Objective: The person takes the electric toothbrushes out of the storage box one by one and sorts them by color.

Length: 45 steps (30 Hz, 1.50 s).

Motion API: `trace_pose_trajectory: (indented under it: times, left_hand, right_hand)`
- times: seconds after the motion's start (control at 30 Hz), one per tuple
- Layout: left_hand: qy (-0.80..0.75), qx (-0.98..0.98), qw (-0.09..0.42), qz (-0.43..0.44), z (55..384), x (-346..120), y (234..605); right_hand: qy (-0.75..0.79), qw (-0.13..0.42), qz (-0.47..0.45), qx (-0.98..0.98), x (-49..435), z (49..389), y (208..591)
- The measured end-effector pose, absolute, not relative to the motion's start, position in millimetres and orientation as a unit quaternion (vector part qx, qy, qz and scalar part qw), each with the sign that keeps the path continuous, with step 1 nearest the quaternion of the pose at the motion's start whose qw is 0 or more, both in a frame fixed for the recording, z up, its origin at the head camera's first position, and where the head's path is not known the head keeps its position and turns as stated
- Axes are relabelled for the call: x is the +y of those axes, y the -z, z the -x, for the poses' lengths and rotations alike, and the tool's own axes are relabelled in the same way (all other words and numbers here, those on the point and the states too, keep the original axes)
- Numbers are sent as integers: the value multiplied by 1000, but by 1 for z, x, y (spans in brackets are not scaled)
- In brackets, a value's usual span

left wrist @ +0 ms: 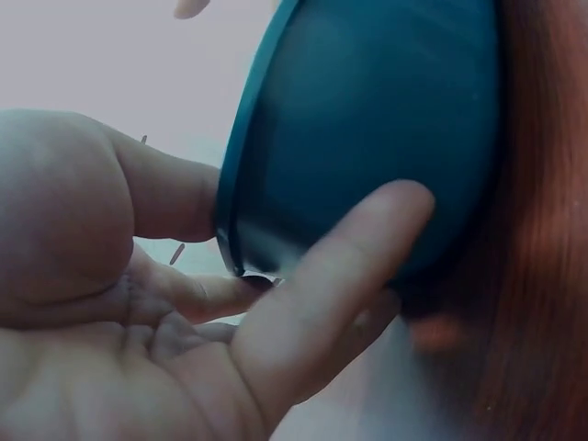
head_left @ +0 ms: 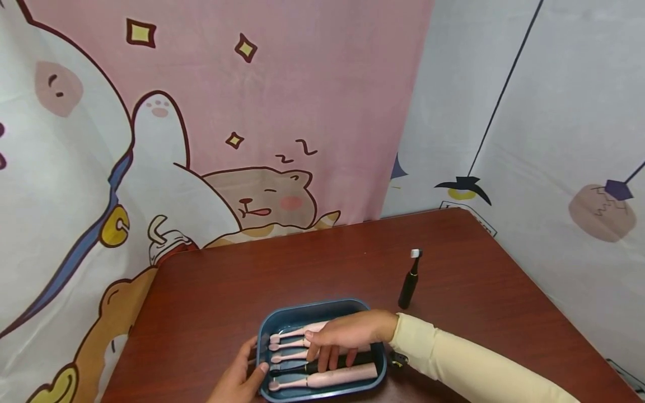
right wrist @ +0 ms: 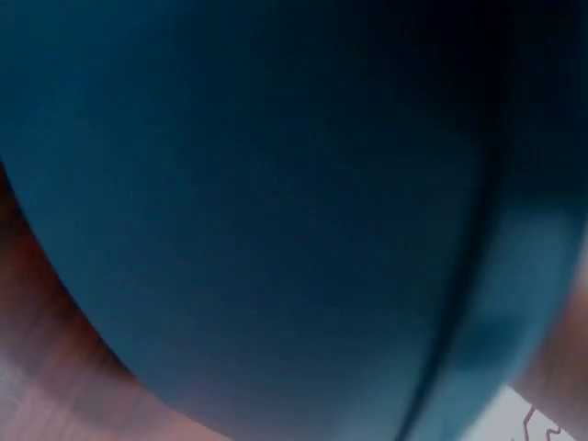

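A dark blue tray (head_left: 312, 305) stands at the table's front edge. Inside lie several pink electric toothbrushes (head_left: 347, 376) in a row, heads to the left, with a black electric toothbrush (head_left: 297, 370) among them. My left hand (head_left: 241, 376) grips the tray's left end, thumb at the rim and fingers against the outer wall, as the left wrist view shows. From the right, my right hand (head_left: 347, 333) reaches over the tray with bent fingers, fingertips overlapping the black handle. Whether they pinch it I cannot tell. The tray's blurred outer wall (right wrist: 276, 230) fills the right wrist view.
Another black electric toothbrush (head_left: 409, 282) with a white-bristled head lies on the brown table (head_left: 277, 274), behind the tray's right end. Cartoon-printed cloths (head_left: 342, 112) hang behind the table and along its right side. A small dark object (head_left: 398, 360) shows beneath my right wrist.
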State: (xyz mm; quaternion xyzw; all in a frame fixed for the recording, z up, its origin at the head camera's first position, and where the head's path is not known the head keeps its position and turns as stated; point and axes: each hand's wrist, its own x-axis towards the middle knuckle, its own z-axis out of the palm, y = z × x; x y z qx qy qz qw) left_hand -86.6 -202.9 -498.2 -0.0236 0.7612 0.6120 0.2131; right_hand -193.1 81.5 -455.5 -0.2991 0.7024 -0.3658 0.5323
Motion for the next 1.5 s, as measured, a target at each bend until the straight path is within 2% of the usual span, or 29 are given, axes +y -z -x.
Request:
trace_pose_trajectory:
  times: [0.27, 0.47, 0.7, 0.87, 1.1, 1.23, 1.33, 1.5]
  left_hand:
    - [-616, 763, 195, 1, 84, -201, 497]
    - [-586, 787, 191, 12, 84, -200, 496]
    - [-575, 800, 173, 4, 82, -201, 498]
    - [-578, 797, 176, 9, 82, -202, 497]
    - [-591, 786, 183, 3, 83, -199, 500]
    - [-580, 797, 170, -2, 83, -199, 501]
    - [-575, 802, 163, -1, 83, -198, 501]
    - [-583, 796, 163, -3, 82, -197, 501]
  right_hand:
    - [254, 424, 434, 753, 69, 180, 458]
    - [261, 440, 428, 745, 67, 178, 460]
    - [236, 417, 472, 740, 58, 174, 462]
    - [218, 384, 461, 770, 56, 166, 461]
    - [246, 419, 468, 739, 59, 168, 460]
    - [238, 419, 488, 728, 59, 171, 460]
    - [237, 404, 476, 744, 60, 170, 460]
    - [188, 348, 468, 790, 60, 164, 459]
